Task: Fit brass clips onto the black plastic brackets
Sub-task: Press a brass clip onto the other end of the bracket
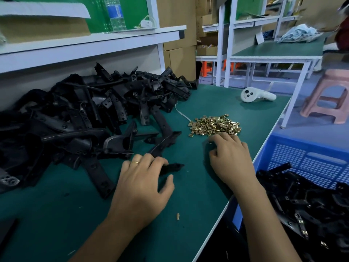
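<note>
A big heap of black plastic brackets (90,110) covers the left and back of the green table (56,224). A small pile of brass clips (215,125) lies right of it. My left hand (143,188) lies over one black bracket (172,167) at the front of the heap, fingers curled onto it. My right hand (230,157) sits at the near edge of the clip pile, fingertips curled down among the clips; whether it pinches one is hidden.
A blue crate (306,159) holding brackets with clips fitted stands off the table's right edge. A white controller (255,95) lies at the back right. A shelf (90,42) overhangs the heap. A pink stool (330,95) stands on the floor.
</note>
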Demonstrator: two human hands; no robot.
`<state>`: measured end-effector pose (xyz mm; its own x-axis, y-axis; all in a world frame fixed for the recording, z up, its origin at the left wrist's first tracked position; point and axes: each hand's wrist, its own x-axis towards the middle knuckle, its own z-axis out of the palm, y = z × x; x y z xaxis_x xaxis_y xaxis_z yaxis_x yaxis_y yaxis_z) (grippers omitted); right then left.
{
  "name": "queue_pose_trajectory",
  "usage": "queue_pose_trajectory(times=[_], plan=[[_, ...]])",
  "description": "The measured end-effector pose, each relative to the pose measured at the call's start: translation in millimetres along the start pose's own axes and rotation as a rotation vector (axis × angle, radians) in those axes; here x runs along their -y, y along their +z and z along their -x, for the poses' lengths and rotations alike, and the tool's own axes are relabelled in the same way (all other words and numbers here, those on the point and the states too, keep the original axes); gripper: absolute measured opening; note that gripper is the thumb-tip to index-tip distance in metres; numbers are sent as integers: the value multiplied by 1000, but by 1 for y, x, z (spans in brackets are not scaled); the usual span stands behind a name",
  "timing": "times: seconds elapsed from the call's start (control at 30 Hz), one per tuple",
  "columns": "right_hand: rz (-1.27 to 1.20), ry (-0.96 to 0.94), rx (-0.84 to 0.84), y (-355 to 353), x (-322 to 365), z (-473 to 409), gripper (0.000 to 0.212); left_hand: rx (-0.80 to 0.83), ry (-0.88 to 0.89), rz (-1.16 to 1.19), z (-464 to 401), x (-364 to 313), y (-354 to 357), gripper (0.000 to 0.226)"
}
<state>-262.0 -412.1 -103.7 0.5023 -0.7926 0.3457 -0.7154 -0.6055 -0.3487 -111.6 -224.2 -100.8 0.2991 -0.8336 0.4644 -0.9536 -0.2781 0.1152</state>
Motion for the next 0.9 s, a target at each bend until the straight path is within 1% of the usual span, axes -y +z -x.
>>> queue_pose_trajectory(times=[0.07,0.1,0.13,0.2,0.23,0.27,0.3,0.37,0.4,0.5,0.57,0.6,0.7,0.77,0.83,0.9], plan=[[-22,-49,-21,1,0,1,35,-113,77,59,2,0,-2,32],[-35,-64,-33,2,0,0,31,-148,79,92,1,2,-3,32],[-48,-72,-47,2,0,0,27,-139,51,146,-1,3,-3,41],[-72,-71,-82,2,-1,0,19,19,-25,323,-4,6,-4,73],[-81,-66,-98,2,-1,1,16,105,-54,397,-5,7,-3,78],[-87,-61,-107,3,-2,1,14,150,-74,449,-7,9,-1,76],[-94,-58,-111,3,-2,0,13,143,-91,466,-7,11,0,68],[-126,-61,-111,4,-2,-1,16,64,-114,400,-7,13,2,45],[-150,-68,-107,4,-2,-1,20,58,-118,329,-6,12,2,39],[-199,-84,-73,5,-4,-2,23,86,-190,141,-5,5,2,47],[-248,-82,-57,5,-5,-2,17,47,-288,128,-7,4,2,46],[-299,-85,-61,5,-5,-1,14,15,-334,176,-7,7,2,44],[-463,-110,-97,2,-2,8,13,-69,-416,433,-6,12,0,39],[-512,-145,-87,1,1,16,13,-87,-458,562,-4,13,-3,45],[-563,-156,-39,2,7,21,12,-49,-468,669,-4,14,-6,51],[-604,-139,-3,2,10,22,11,32,-426,714,-3,14,-6,53]])
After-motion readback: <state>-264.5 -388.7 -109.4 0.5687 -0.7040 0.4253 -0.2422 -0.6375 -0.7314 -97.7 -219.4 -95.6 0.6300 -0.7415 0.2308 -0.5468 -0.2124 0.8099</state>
